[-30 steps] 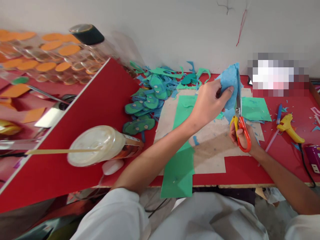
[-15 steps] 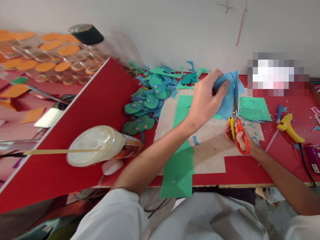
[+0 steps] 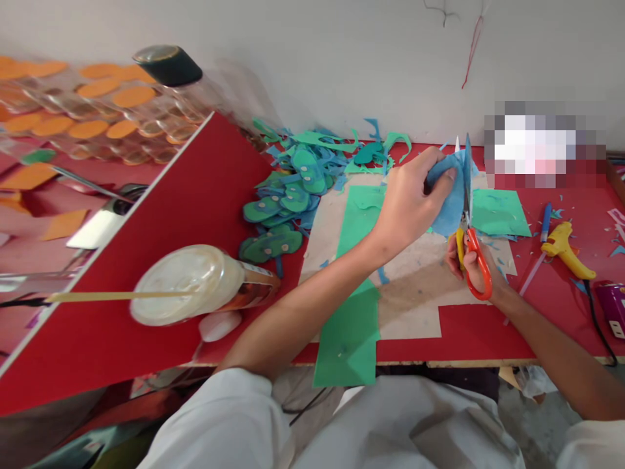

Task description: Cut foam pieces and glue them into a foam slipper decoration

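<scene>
My left hand (image 3: 415, 192) pinches a blue felt-like sheet (image 3: 450, 212) between thumb and fingers, above the table. In my right hand (image 3: 471, 260) is a pair of scissors (image 3: 479, 266) with one red and one yellow handle loop. Their blades point away from me, spread apart, at the sheet's right edge. Beneath the hands lies a pale sheet (image 3: 410, 319) with small blue scraps on it. A long green strip (image 3: 349, 326) crosses it and hangs over the table's front edge. A green piece (image 3: 502, 212) lies to the right, behind the scissors.
Left of my hands is a heap of green and blue cut-outs (image 3: 295, 195) with scraps. A jar (image 3: 195, 283) with a stick across it stands by a red board (image 3: 170, 228). At right lie a yellow glue gun (image 3: 566, 247), a blue pen-like stick (image 3: 545, 221) and a purple box (image 3: 612, 306).
Both hands have shifted slightly right with the blue sheet and the scissors. The scissor blades have opened wider, and their tips now show past the sheet.
</scene>
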A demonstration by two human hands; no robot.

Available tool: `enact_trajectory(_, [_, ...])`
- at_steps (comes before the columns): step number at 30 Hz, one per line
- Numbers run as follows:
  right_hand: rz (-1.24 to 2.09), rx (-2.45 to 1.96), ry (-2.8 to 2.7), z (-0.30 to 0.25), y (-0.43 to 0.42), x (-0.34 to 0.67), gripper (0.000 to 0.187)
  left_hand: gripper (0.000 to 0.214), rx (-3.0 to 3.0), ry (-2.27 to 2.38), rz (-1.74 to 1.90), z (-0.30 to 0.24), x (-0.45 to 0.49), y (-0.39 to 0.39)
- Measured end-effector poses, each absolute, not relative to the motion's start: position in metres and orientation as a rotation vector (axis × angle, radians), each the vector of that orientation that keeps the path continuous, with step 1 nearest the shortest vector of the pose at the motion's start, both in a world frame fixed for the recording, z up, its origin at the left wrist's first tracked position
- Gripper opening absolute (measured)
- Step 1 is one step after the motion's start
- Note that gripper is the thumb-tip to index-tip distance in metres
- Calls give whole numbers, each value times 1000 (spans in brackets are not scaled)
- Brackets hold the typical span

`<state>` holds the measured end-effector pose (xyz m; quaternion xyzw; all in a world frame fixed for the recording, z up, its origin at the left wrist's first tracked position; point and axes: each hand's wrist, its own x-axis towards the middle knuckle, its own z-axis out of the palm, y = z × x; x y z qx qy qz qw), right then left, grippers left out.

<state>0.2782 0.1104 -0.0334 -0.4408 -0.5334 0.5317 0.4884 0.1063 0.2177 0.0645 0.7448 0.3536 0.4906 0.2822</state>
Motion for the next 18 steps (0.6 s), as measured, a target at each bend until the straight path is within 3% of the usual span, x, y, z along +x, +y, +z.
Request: enact_trajectory(18, [1303, -1183, -1209, -27, 109, 277, 77, 23, 1982, 995, 1289, 70, 104, 214])
